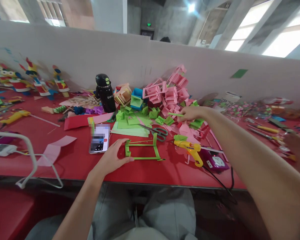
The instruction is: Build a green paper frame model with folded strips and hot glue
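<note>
My left hand (115, 156) grips the left end of a green paper frame (143, 145), thumb and fingers on its near and far corners. The frame lies on the red table, built of thin rolled strips with a folded end on each side. Farther off to the right, my right hand (191, 114) pinches a thin green paper strip (175, 114) above the pile of paper pieces. Below that hand, a yellow hot glue gun (190, 146) lies by a purple power strip (213, 159). Scissors (156, 130) rest just beyond the frame.
Behind the green scraps stand pink paper frames (165, 91), a blue paper box (137, 99) and a black bottle (105, 94). A phone (100, 138) lies left of my left hand. A white lamp arm (31, 150) curves over the left table edge. Another glue gun (15, 117) lies farther left.
</note>
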`<state>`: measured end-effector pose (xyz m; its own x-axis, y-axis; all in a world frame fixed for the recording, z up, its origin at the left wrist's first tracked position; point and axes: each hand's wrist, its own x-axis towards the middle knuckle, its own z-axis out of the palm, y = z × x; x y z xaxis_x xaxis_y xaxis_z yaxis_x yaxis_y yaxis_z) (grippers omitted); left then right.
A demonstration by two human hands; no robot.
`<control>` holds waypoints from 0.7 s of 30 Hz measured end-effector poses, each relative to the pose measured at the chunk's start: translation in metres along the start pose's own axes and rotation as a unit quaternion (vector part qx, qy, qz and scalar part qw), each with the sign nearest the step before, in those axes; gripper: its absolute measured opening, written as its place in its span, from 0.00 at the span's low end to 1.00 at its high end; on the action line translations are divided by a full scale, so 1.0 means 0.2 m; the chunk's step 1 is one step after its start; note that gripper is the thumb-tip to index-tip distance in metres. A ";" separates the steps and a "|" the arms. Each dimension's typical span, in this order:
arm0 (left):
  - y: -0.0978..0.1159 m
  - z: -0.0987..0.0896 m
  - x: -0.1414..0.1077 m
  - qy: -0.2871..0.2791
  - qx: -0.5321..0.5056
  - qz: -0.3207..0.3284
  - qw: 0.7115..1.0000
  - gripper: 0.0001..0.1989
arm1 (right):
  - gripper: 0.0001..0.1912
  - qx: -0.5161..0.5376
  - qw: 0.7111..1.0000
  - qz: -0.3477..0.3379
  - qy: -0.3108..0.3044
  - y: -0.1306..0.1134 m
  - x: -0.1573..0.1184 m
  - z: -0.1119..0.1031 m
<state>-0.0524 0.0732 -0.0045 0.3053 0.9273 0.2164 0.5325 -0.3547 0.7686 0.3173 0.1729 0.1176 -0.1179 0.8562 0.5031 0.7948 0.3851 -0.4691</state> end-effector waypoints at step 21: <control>0.01 -0.04 -0.01 0.065 -0.009 0.060 0.996 0.32 | 0.14 -0.019 0.983 -0.038 -0.178 -0.45 0.19 0.31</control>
<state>-0.0597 0.0712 0.0010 0.2600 0.8869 0.3819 0.4835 -0.4619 0.7436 0.2040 0.1909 0.1343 -0.3738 0.8939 0.2476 0.7962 0.4461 -0.4088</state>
